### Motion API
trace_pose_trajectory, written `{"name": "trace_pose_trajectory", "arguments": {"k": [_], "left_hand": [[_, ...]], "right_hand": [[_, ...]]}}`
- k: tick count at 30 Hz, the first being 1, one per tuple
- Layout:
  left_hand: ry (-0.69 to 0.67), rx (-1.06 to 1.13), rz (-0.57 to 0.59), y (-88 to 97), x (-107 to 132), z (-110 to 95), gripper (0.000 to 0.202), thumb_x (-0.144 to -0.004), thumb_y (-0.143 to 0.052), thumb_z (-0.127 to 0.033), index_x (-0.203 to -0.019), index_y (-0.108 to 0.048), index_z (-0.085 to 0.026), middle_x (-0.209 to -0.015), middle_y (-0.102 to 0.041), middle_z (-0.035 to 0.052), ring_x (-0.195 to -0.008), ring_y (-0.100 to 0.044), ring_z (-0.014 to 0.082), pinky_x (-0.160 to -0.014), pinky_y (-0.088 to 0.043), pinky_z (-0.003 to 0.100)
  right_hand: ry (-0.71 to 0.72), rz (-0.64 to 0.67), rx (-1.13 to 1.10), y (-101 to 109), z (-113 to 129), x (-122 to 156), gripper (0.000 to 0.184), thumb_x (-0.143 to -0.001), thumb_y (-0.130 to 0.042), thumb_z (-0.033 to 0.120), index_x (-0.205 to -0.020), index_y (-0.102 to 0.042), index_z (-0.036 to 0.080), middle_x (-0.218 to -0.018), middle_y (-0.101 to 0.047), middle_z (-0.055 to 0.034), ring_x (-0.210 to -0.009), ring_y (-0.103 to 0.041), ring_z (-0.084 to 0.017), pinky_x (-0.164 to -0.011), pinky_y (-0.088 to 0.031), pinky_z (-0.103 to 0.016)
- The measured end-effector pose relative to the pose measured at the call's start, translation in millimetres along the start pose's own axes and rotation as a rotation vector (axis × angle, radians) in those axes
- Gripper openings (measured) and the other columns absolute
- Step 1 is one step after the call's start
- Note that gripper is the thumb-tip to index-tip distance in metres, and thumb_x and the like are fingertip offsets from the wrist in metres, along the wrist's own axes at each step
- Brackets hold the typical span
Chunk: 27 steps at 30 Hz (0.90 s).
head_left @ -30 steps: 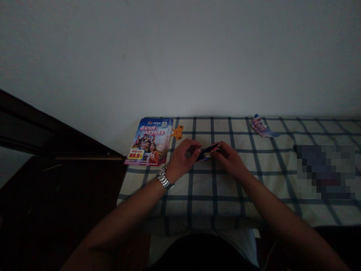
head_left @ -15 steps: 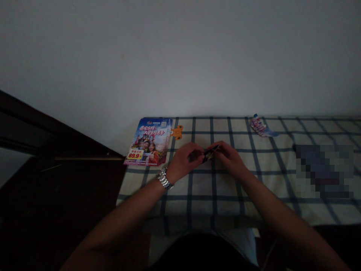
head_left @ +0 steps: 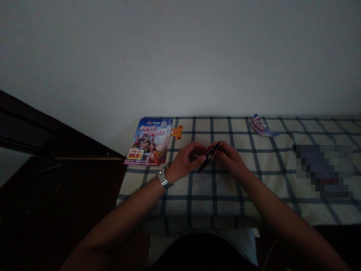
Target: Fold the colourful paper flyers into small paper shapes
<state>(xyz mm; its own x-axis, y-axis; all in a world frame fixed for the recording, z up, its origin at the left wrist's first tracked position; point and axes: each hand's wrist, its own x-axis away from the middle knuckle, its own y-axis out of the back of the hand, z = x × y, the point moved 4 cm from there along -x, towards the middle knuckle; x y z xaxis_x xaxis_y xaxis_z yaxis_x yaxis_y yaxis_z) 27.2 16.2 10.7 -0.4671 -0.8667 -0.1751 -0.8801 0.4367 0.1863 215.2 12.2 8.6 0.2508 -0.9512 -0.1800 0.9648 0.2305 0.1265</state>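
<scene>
Between my two hands is a small, dark, flat piece of folded paper (head_left: 209, 157), tilted, with pointed corners and a pale patch on it. My left hand (head_left: 189, 158), with a metal watch on its wrist, pinches its left side between thumb and fingers. On the other side my right hand (head_left: 229, 156) grips the upper right edge, its fingertips partly hidden behind the paper. Both hands are just above the checked cloth (head_left: 200, 188). To the left of them lies a stack of printed flyers (head_left: 149, 141).
An orange bear-shaped figure (head_left: 177, 132) shows beside the flyers. A torn, crumpled scrap of printed paper (head_left: 261, 126) lies near the wall (head_left: 197, 60). At the right is a blurred-out dark object (head_left: 321, 171). Dark furniture (head_left: 56, 131) stands at the left.
The folded paper has turned between my fingers and shows more of its face, with a corner pointing down to the left. My hands have barely shifted.
</scene>
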Motion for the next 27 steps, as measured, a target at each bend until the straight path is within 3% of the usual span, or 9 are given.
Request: {"name": "trace_pose_trajectory", "arguments": {"k": [6,11,19,27], "left_hand": [[0.007,0.033,-0.112,3.5,-2.2,6.4,0.029,-0.092,-0.070,-0.038,-0.108,-0.056,-0.019,-0.104,-0.067,0.0064,-0.096,-0.068,0.0170,-0.085,-0.057,0.029],[0.031,0.014,-0.152,5.8,-2.6,8.7,0.029,-0.092,-0.069,-0.039,-0.110,-0.056,-0.020,-0.108,-0.067,0.0070,-0.099,-0.068,0.0181,-0.087,-0.058,0.031],[0.032,0.000,-0.120,1.5,-0.9,6.0,0.032,-0.091,-0.070,-0.038,-0.114,-0.057,-0.020,-0.111,-0.067,0.0073,-0.103,-0.068,0.0191,-0.087,-0.059,0.031],[0.027,-0.038,-0.128,1.3,-1.8,7.4,0.028,-0.093,-0.067,-0.038,-0.113,-0.057,-0.020,-0.109,-0.067,0.0070,-0.101,-0.068,0.0186,-0.088,-0.057,0.031]], "right_hand": [[-0.022,-0.065,-0.049,-1.0,-5.3,0.5,0.034,-0.094,-0.066,0.048,-0.120,-0.062,0.027,-0.112,-0.071,-0.0057,-0.104,-0.068,-0.023,-0.094,-0.056,-0.040],[-0.058,-0.022,-0.060,-4.9,-12.1,1.9,0.047,-0.087,-0.076,0.048,-0.127,-0.059,0.029,-0.118,-0.070,-0.0074,-0.109,-0.068,-0.024,-0.096,-0.057,-0.043],[-0.059,-0.012,-0.069,-7.6,-12.5,3.2,0.045,-0.087,-0.076,0.044,-0.125,-0.058,0.029,-0.110,-0.072,-0.0058,-0.104,-0.070,-0.023,-0.094,-0.059,-0.042],[-0.064,-0.012,-0.040,-7.3,-12.7,3.5,0.040,-0.090,-0.072,0.041,-0.125,-0.058,0.028,-0.115,-0.072,-0.0066,-0.108,-0.070,-0.024,-0.097,-0.058,-0.042]]}}
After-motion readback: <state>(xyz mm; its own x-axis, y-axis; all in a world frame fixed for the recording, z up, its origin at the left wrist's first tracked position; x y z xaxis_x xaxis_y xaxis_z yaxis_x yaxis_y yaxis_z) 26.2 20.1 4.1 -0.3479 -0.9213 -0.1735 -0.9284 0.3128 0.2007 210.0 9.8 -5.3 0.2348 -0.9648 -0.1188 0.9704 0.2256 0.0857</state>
